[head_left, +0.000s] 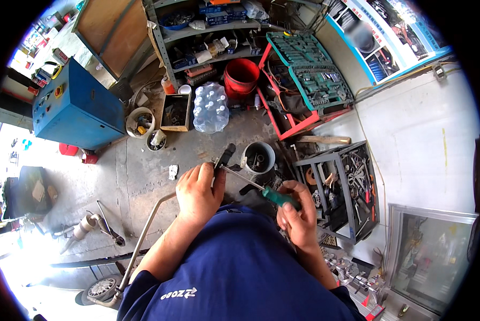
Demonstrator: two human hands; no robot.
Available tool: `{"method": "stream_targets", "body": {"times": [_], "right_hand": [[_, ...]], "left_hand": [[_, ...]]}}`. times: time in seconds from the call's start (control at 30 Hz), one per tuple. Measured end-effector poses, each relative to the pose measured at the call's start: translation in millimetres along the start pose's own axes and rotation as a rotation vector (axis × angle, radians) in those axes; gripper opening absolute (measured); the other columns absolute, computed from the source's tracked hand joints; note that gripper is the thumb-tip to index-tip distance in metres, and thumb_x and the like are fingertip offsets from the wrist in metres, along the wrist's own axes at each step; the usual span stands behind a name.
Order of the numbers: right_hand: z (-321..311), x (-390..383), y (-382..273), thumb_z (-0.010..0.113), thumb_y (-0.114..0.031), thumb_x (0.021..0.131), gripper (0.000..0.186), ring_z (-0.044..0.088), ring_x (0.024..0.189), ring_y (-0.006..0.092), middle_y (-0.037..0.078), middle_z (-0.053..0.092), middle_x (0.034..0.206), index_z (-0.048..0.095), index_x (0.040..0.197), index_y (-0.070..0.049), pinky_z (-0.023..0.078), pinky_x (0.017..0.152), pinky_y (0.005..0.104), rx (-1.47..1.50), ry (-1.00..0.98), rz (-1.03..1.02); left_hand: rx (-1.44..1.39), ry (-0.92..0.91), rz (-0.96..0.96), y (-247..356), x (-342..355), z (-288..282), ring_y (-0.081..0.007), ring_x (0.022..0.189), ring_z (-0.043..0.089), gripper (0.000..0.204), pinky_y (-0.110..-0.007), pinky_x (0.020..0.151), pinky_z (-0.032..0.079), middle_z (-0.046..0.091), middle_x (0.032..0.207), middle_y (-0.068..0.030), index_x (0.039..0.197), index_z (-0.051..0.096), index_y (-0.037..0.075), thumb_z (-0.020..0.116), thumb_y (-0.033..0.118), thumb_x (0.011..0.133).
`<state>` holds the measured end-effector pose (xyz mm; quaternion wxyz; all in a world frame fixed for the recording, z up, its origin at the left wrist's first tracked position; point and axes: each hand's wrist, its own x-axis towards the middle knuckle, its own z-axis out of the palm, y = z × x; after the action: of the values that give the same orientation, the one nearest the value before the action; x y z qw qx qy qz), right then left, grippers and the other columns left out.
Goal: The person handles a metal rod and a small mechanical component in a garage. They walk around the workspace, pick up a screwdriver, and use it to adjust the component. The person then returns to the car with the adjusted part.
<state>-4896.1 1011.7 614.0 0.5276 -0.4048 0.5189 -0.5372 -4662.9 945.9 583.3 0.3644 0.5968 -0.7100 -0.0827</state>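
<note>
My left hand (198, 191) is closed around the end of a long bent metal pipe (148, 224), which runs down past my left forearm. A small black fitting (227, 153) sticks out beyond its fingers. My right hand (297, 214) grips the green handle of a screwdriver (273, 196) in its fingers. The screwdriver's shaft points up and left, and its tip meets the black fitting beside my left thumb. Whether the tip sits in a screw or clamp is too small to tell.
A grey bucket (262, 157) with metal parts stands just beyond my hands. To the right are a tool rack (352, 214) and an open green socket set (315, 75). Ahead stand wrapped bottles (211, 109) and a red bucket (241, 76). A blue cabinet (79, 109) is at left.
</note>
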Motion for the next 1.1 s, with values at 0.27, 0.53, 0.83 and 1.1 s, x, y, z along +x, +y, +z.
{"method": "stream_targets", "body": {"times": [0.27, 0.53, 0.83, 1.1], "right_hand": [[-1, 6, -4, 0.045, -0.035, 0.119, 0.046, 0.049, 0.060, 0.0043, 0.014, 0.071, 0.101, 0.054, 0.143, 0.003, 0.040, 0.050, 0.0218, -0.230, -0.093, -0.175], [-17, 9, -15, 0.056, -0.023, 0.114, 0.034, 0.050, 0.065, 0.0048, 0.011, 0.067, 0.104, 0.054, 0.137, 0.002, 0.041, 0.055, 0.0209, -0.012, -0.228, 0.202], [-7, 4, -17, 0.053, -0.032, 0.115, 0.039, 0.050, 0.062, 0.0051, 0.010, 0.068, 0.099, 0.060, 0.131, 0.002, 0.039, 0.054, 0.0213, -0.318, -0.155, -0.031], [2, 3, -19, 0.066, -0.027, 0.106, 0.035, 0.065, 0.082, 0.0191, 0.015, 0.071, 0.106, 0.064, 0.126, 0.002, 0.053, 0.073, 0.0338, -0.372, -0.135, -0.224]], "left_hand": [[-0.056, 0.034, 0.014, -5, 4, -3, -0.0396, 0.068, 0.065, 0.020, -0.049, 0.062, 0.049, 0.066, 0.075, -0.0150, 0.090, 0.057, 0.004, 0.077, 0.009, 0.090], [-0.052, -0.002, -0.013, -6, 2, -6, -0.0393, 0.073, 0.065, 0.026, -0.050, 0.066, 0.051, 0.062, 0.079, -0.0137, 0.090, 0.055, 0.005, 0.077, 0.019, 0.095], [-0.049, 0.023, -0.024, -3, 4, -6, -0.0394, 0.071, 0.064, 0.025, -0.050, 0.064, 0.050, 0.062, 0.077, -0.0143, 0.088, 0.054, 0.005, 0.076, 0.015, 0.093], [-0.024, -0.010, -0.015, -3, 2, -3, -0.0372, 0.072, 0.065, 0.026, -0.049, 0.065, 0.050, 0.061, 0.078, -0.0122, 0.088, 0.056, 0.006, 0.077, 0.019, 0.094]]}}
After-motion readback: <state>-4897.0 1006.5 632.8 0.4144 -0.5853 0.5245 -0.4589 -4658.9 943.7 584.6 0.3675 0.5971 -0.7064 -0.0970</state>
